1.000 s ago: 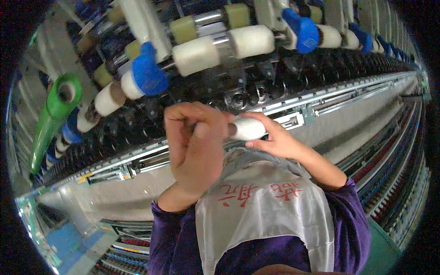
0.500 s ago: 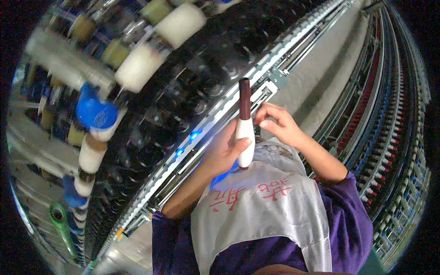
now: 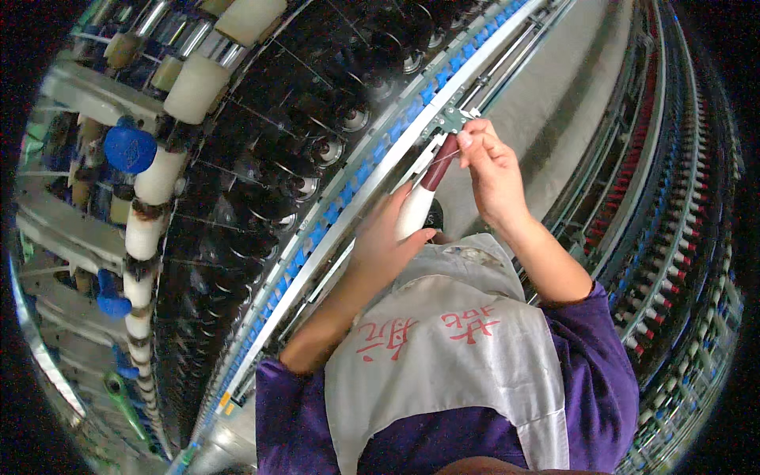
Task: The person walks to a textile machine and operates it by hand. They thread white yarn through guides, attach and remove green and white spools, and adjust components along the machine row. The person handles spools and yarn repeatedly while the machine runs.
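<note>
My left hand (image 3: 381,241) is wrapped round the lower part of a yarn bobbin (image 3: 414,207), white yarn wound on a maroon tube. The bobbin leans, its bare tube end pointing up and to the right. At that end my right hand (image 3: 497,176) is closed in a pinch. A thin pale strand runs from its fingertips across the tube; it looks like the yarn's loose end. Both hands are in front of my body, beside the machine's long rail (image 3: 348,218).
On the left, a spinning machine has large white yarn packages (image 3: 196,89), round blue parts (image 3: 130,146) and a dark bank of spindles (image 3: 328,149). A grey floor aisle (image 3: 546,103) separates it from another machine with rows of bobbins (image 3: 661,289) on the right.
The bobbin has tilted from upright to leaning right and moved up. My right hand has risen to the tube's top and closed in a pinch. The view has shifted slightly.
</note>
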Available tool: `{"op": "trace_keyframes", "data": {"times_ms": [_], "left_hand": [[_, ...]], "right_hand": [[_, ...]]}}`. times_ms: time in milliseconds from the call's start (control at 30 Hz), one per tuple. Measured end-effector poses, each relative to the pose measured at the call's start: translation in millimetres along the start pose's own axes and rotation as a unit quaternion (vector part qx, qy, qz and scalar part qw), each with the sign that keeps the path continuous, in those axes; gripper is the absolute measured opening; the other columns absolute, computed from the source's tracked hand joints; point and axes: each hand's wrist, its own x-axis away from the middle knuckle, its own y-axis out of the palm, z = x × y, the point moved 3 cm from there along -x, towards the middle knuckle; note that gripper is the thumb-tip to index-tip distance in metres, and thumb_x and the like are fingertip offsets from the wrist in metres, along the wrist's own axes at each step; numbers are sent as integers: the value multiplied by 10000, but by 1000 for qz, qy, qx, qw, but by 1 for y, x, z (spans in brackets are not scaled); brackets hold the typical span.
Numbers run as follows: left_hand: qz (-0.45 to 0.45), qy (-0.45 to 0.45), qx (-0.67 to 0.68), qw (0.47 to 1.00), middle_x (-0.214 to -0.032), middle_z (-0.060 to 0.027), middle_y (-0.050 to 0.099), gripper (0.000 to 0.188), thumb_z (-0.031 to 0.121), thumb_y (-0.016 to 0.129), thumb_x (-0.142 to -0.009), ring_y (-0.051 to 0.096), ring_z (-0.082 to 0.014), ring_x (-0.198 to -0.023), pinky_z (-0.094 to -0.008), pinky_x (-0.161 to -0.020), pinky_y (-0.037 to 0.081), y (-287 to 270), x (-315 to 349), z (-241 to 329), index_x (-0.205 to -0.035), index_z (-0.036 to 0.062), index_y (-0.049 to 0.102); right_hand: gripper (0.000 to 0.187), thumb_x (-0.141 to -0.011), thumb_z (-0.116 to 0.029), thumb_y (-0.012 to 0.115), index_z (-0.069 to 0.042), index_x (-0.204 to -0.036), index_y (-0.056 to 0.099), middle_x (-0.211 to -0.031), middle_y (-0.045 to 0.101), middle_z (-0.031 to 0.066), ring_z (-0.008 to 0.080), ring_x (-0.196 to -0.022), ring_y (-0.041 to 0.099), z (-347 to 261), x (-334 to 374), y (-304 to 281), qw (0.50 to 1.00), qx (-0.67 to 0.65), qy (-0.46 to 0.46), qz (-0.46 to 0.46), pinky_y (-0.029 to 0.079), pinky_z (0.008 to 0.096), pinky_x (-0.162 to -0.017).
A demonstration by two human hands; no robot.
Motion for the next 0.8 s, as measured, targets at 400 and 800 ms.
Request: {"op": "trace_keyframes", "data": {"times_ms": [400, 800], "left_hand": [[172, -75, -287, 939, -1064, -136, 527, 407, 25, 650, -676, 489, -318, -1038, -387, -861, 424, 4, 60, -72, -1071, 38, 554], [525, -185, 447, 700, -940, -42, 601, 283, -32, 568, -681, 575, -181, -852, -348, -737, 489, 3, 245, -176, -937, 87, 571]], "right_hand": [[93, -902, -140, 538, -49, -919, 525, -836, 557, 10, 73, -703, 485, -8, -49, -70, 924, -357, 135, -19, 404, 198, -556], [51, -799, -72, 629, -22, -811, 632, -802, 596, 86, 217, -719, 578, 48, -13, 46, 826, 325, -159, -432, 453, 287, -654]]}}
